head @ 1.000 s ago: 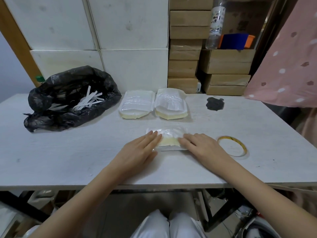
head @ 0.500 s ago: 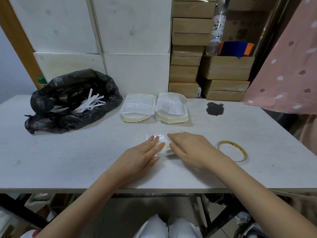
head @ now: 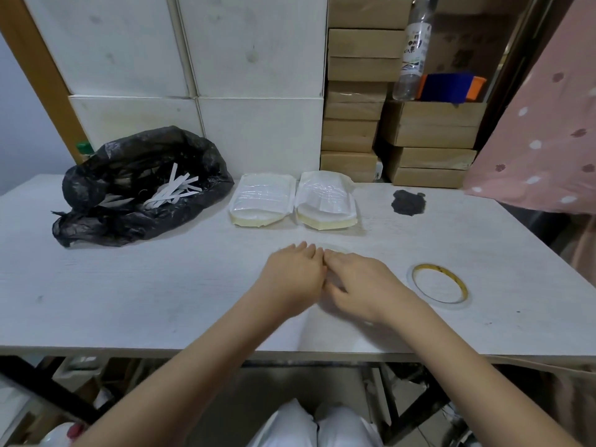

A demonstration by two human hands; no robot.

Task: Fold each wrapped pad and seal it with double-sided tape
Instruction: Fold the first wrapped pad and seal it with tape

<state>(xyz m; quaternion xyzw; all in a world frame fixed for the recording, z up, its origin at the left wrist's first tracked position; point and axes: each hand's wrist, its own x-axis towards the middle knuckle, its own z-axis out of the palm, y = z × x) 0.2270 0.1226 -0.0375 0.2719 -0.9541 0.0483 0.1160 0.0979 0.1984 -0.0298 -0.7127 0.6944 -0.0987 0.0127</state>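
Pad (head: 335,248) under work sits almost wholly hidden beneath my 2 hands at the middle of the surface (head: 129,285); only a thin glossy sliver of its clear wrap shows past the fingertips. My left hand (head: 295,274) and right hand (head: 358,279) lie side by side, touching, fingers fairly flat and pressing down; whether any finger pinches the film underneath I cannot tell. I judge it light, soft and springy, with slick crinkly film that will want to unfold, so pressure belongs along the fold, with a grip at the edges rather than the puffy middle. Behind it, 2 wrapped pads (head: 263,200) lie side by side, white with cream foam edges. A thin ring of double-sided tape (head: 440,285) lies flat near my right hand. Farther left, a crumpled black bag (head: 138,188) holds white paper strips.
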